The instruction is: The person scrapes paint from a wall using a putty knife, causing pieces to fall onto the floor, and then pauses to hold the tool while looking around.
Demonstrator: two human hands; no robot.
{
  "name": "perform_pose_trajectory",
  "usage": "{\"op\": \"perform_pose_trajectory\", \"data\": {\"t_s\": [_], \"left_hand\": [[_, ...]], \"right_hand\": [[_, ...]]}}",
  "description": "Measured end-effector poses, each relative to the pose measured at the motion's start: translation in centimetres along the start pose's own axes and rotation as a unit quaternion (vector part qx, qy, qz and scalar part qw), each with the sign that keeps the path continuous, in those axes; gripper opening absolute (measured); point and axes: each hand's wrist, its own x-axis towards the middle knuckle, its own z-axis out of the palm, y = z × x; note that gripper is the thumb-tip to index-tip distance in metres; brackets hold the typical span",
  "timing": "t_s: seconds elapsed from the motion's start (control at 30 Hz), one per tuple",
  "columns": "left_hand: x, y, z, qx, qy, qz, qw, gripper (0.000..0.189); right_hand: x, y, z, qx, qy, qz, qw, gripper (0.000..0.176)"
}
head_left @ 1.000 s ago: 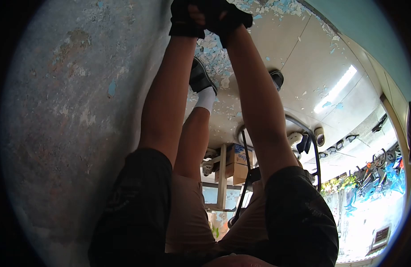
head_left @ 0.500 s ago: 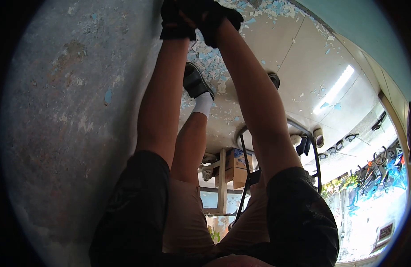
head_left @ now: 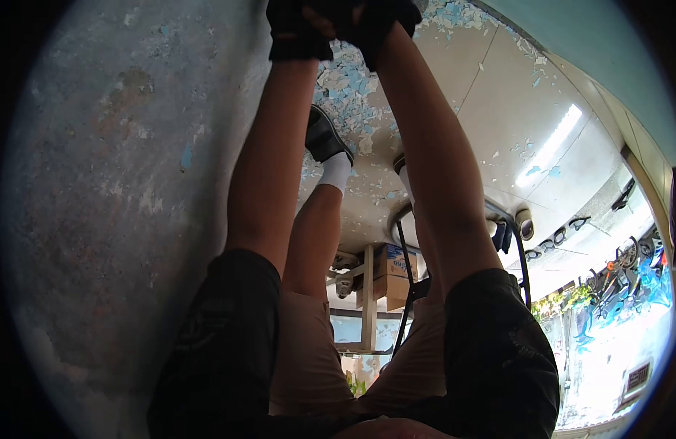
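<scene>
Both of my hands wear black gloves and meet at the top edge, where the frame cuts them off. My left hand (head_left: 300, 31) is closed, with a little skin showing at the fingers. Pressed up beside it, my right hand (head_left: 378, 28) is closed too. What they grip, if anything, is hidden in the dark gloves. The hands are close to a worn grey wall (head_left: 118, 190) with scraped patches. Flakes of blue and white paint (head_left: 349, 95) lie on the floor below them.
My dark shoe (head_left: 325, 135) with a white sock stands on the flake-strewn tiles (head_left: 440, 80). A black metal-framed chair (head_left: 517, 249) is near my legs. Cardboard boxes (head_left: 393, 271) sit by a wooden frame (head_left: 368, 300). Several shoes (head_left: 557, 238) line the floor at right, toward a bright doorway.
Both hands have shifted slightly to the right, still together. My other foot, behind the right forearm, now shows on that arm's left side instead of its right.
</scene>
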Motion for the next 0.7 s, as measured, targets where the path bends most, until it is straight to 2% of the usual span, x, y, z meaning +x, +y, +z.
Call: {"op": "perform_pose_trajectory", "data": {"t_s": [0.07,0.1,0.17,0.2,0.23,0.3,0.43,0.5,0.53,0.57,0.63,0.67,0.7], "left_hand": [[-0.9,-0.6,1.2,-0.037,0.030,0.084,0.995,0.014],[-0.8,0.0,1.2,-0.036,0.029,0.083,0.996,0.014],[-0.6,0.7,0.8,-0.091,0.047,0.030,0.994,0.013],[0.4,0.8,0.3,-0.083,-0.017,-0.048,0.995,0.014],[0.8,0.7,-0.2,-0.085,-0.018,-0.048,0.995,0.014],[1.6,0.3,-0.1,0.130,0.106,0.084,0.982,0.015],[0.9,-0.3,3.5,0.097,0.041,0.135,0.985,0.017],[1.5,0.0,3.8,0.029,0.024,0.032,0.999,0.019],[2.6,2.2,-0.7,0.053,0.026,-0.008,0.998,0.020],[3.3,3.4,-4.0,0.053,0.025,-0.009,0.998,0.020],[4.1,4.9,-7.6,-0.172,-0.071,-0.151,0.971,0.017],[2.9,1.3,1.0,-0.122,0.000,-0.088,0.989,0.016],[2.8,0.2,2.6,-0.122,-0.004,-0.090,0.988,0.016]], "right_hand": [[-1.3,-1.4,0.0,-0.002,-0.005,-0.030,1.000,0.025],[-1.3,-1.9,0.0,-0.014,-0.005,-0.045,0.999,0.025],[-0.4,-1.5,-0.3,-0.072,-0.001,-0.051,0.996,0.025],[0.2,-1.1,-0.4,-0.109,0.000,-0.046,0.993,0.025],[0.9,-0.6,-0.7,-0.144,-0.002,-0.041,0.989,0.025],[1.1,-0.8,-1.2,-0.152,0.003,-0.047,0.987,0.025],[0.0,-3.2,-1.0,-0.112,-0.004,-0.105,0.988,0.025],[0.8,-2.3,-1.2,-0.152,-0.001,-0.100,0.983,0.025],[1.5,-1.2,-1.2,-0.218,-0.001,-0.086,0.972,0.025],[2.2,-0.5,-1.5,-0.266,-0.003,-0.077,0.961,0.025],[2.2,-0.9,-2.0,-0.292,-0.006,-0.106,0.950,0.025],[1.6,-1.3,-2.3,-0.276,-0.003,-0.123,0.953,0.025],[1.0,-2.3,-2.3,-0.240,-0.007,-0.152,0.959,0.025]]}}
